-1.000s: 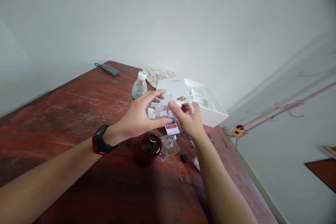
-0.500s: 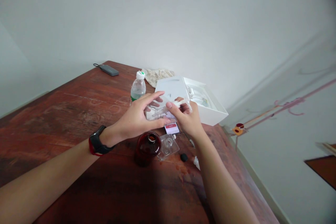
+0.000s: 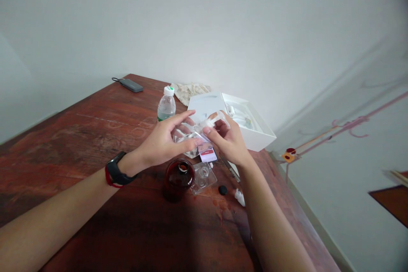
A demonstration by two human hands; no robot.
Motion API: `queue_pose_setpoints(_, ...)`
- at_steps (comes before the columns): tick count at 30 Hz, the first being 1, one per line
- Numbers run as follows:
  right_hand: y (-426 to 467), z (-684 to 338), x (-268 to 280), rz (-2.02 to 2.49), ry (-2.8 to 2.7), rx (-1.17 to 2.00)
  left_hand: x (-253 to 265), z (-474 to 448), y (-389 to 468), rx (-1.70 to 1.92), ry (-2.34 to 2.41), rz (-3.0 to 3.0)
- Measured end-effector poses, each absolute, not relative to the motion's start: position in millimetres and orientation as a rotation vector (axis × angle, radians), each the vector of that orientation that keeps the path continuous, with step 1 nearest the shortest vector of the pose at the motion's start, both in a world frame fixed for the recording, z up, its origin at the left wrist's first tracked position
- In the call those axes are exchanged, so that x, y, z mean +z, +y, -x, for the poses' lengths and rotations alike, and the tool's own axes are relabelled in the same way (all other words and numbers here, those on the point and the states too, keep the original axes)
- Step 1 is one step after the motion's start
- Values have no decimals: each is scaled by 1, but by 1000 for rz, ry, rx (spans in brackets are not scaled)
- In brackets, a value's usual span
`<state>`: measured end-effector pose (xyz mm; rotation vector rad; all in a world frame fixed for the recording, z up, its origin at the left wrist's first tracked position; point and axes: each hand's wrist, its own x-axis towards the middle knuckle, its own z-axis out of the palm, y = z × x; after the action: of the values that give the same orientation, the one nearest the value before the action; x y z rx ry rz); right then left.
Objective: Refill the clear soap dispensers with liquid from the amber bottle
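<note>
My left hand (image 3: 164,140) is curled round a clear plastic case (image 3: 191,153), thumb below and fingers above. Parts of the case are hidden by my fingers. My right hand (image 3: 231,138) pinches a white plastic pump head (image 3: 219,120) between thumb and fingers, at the right end of the case. Just below my hands stands a dark red-brown bottle (image 3: 178,182) with an uncapped neck. Beside it lies a clear moulded plastic tray (image 3: 203,178). A phone (image 3: 208,154) with a lit screen shows under the case.
A water bottle (image 3: 166,104) stands behind my left hand. Farther back are a white open box (image 3: 261,134) and a crumpled cloth (image 3: 188,92). A black round cap (image 3: 222,190) and a small white piece (image 3: 239,197) lie near my right forearm. A grey device (image 3: 131,85) lies at the far left.
My right hand has turned and risen slightly, and the white pump head now stands out from the clear case. The view has shifted a little.
</note>
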<state>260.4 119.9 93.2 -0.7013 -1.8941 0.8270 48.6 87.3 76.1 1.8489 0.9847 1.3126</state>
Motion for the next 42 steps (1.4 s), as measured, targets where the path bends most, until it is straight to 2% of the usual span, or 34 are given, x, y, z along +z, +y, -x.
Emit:
queue_pose_setpoints(6, 117, -262, 99, 714, -1801, 973, 75, -50, 84, 1378, 1038, -1865)
queue_pose_setpoints(12, 116, -266, 102, 821, -1757, 856, 76, -52, 83, 1369, 1107, -2120)
queue_pose_setpoints(19, 115, -278, 105, 730, -1922, 835, 75, -53, 82, 1373, 1135, -2161)
queue_pose_setpoints(28, 116, -275, 98, 836, -1776, 759, 77, -55, 79, 1464, 1141, -2200)
queue_pose_setpoints(42, 121, -267, 90, 760, -1585, 997, 69, -57, 82, 1459, 1144, -1952)
